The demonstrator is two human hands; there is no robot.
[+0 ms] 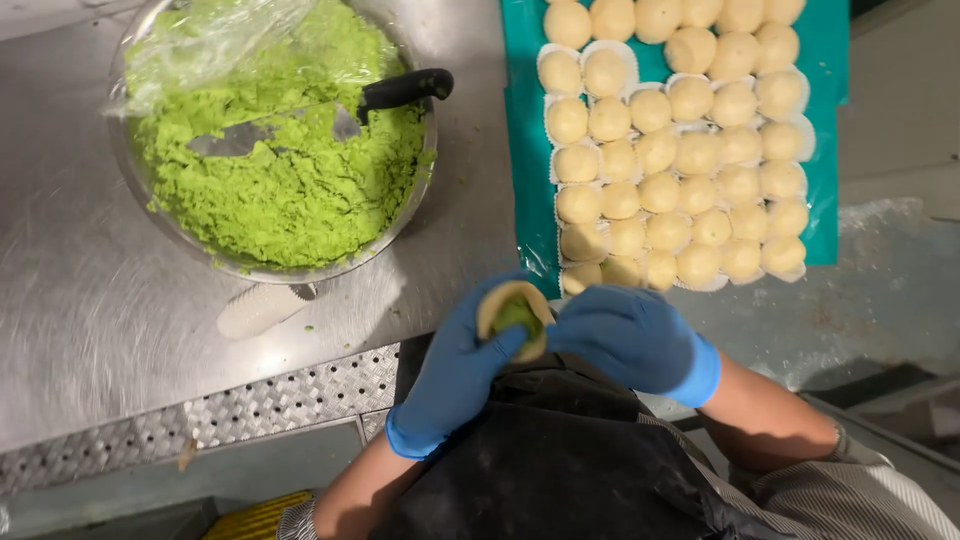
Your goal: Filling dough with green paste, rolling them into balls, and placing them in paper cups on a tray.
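The desk (90,300) is brushed stainless steel, dulled with swirling scuff marks and a few green crumbs; its near edge drops to a strip of raised-pattern tread plate (270,405). On the far left stands a wide metal bowl (415,190) of bright green paste (290,170), with clear plastic film (200,45) bunched over its far side and a black-handled knife (400,90) lying blade-down in the paste. Just near the bowl lies a small stack of white paper cups (260,310).

On the far right, a teal tray (525,150) carries close rows of pale dough balls (670,160) — most sitting in white paper cups.

Near the middle, both blue-gloved hands meet. The left hand (455,375) is cupped around a piece of dough (512,318) with green filling at its centre, and the right hand (630,335) is curled, its fingertips pinching the dough's right edge — held above the person's dark apron (560,470).
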